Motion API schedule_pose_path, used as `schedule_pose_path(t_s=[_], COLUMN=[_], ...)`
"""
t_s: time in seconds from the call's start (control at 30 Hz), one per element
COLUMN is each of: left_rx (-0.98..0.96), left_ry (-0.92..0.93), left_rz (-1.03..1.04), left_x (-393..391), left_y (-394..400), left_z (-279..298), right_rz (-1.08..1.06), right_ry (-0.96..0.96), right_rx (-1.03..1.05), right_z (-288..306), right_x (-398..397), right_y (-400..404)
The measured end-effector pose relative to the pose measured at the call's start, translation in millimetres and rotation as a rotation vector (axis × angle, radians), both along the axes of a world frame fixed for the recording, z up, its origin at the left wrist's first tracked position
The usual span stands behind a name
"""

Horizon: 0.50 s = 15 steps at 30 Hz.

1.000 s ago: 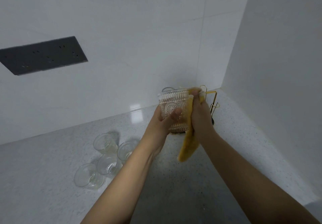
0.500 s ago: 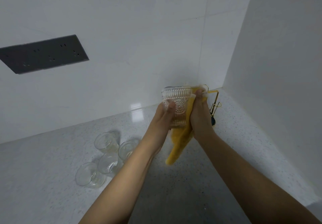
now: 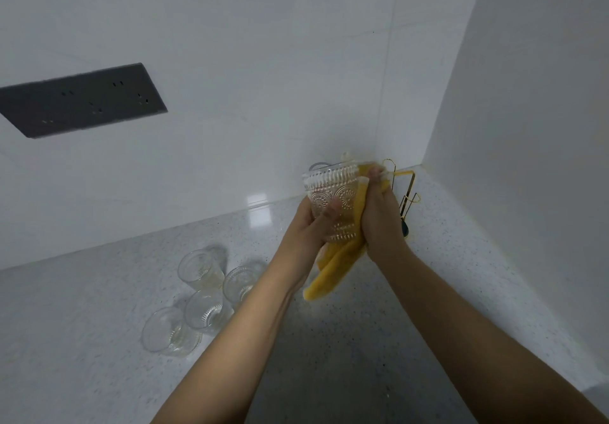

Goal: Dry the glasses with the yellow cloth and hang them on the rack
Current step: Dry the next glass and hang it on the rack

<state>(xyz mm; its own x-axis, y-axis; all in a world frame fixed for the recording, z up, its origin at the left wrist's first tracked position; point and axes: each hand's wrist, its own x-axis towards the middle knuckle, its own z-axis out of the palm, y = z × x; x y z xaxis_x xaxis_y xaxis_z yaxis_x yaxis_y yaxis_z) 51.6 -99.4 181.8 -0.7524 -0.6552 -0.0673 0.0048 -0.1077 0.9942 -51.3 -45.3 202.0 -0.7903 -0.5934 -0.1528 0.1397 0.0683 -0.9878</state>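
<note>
Glass in cloth-wrapped grip

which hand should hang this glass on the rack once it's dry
Probably the left hand: it already grips the patterned glass, while the right hand is wrapped in the yellow cloth. The gold rack stands just behind the right hand.

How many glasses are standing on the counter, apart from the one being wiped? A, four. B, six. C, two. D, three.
A: four glasses stand clustered on the counter, while the left hand holds a fifth glass and the right hand presses the cloth to it.
</note>
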Motion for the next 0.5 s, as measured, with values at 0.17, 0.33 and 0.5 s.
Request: schedule_pose_path(t_s=[0.17,0.33,0.5], left_rx=[-0.015,-0.099,-0.349], left_ry=[-0.01,-0.088,-0.275], left_rz=[-0.091,0.046,0.034], left_x=[-2,8,19], left_y=[-1,-4,-12], left_z=[2,-3,0], right_rz=[-0.015,-0.032,0.185], right_ry=[-0.093,-0.466,-0.379], right_rx=[0.112,-0.097,-0.196], right_z=[-1,13,39], right_x=[-6,-22,-18], right_y=[4,13,21])
